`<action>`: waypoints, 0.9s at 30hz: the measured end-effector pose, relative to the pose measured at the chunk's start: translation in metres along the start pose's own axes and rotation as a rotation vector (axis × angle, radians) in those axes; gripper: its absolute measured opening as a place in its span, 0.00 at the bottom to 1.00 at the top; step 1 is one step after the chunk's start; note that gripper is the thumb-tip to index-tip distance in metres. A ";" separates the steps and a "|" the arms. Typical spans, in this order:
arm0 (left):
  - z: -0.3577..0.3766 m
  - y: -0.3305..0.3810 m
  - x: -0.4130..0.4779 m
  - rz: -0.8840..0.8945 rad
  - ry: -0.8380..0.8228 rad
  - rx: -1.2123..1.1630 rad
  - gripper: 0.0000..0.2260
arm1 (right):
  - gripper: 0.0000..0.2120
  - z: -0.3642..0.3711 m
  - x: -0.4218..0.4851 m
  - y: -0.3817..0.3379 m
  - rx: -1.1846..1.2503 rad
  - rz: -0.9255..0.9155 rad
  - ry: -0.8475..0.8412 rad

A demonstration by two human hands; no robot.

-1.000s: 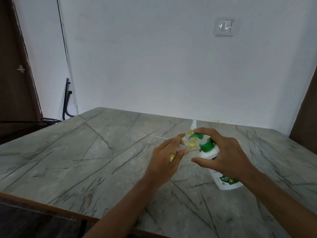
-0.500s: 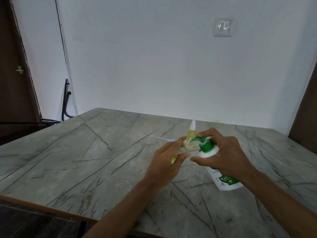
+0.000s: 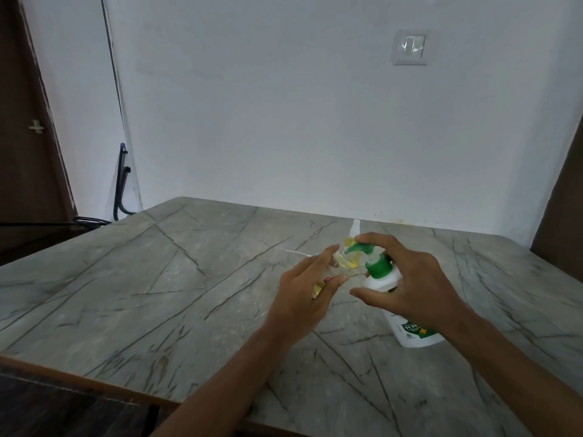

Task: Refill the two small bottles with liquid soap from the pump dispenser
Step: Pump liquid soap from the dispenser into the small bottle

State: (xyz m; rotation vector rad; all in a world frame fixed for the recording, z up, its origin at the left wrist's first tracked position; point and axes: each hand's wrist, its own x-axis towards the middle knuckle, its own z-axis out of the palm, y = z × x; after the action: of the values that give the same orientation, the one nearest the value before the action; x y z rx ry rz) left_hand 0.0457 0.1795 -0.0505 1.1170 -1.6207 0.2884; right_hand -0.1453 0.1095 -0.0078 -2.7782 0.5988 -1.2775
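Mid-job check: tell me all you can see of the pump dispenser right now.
The pump dispenser is a white plastic bottle with a green pump head and collar and a green label patch near its base. It stands on the marble-look table, appearing to lean away from the camera. The right hand wraps its upper body, the forefinger on the pump top. The spout points left at the mouth of a small clear bottle in the left hand.

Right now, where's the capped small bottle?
In the head view, the capped small bottle stands on the table right of centre, just behind the pump dispenser nozzle, beyond the right hand.
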 end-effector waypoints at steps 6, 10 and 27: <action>0.001 -0.001 0.000 -0.008 0.006 -0.009 0.21 | 0.35 0.000 0.002 0.001 0.033 0.016 0.008; 0.003 -0.002 -0.001 -0.005 -0.007 -0.021 0.22 | 0.33 -0.001 0.003 -0.002 0.073 0.017 0.028; 0.001 0.000 0.001 -0.001 0.001 -0.004 0.21 | 0.37 0.000 0.002 0.000 0.026 0.002 0.007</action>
State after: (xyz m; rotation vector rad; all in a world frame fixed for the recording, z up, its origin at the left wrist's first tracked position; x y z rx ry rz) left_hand 0.0452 0.1782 -0.0505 1.1145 -1.6191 0.2852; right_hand -0.1443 0.1092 -0.0061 -2.7528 0.5805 -1.2857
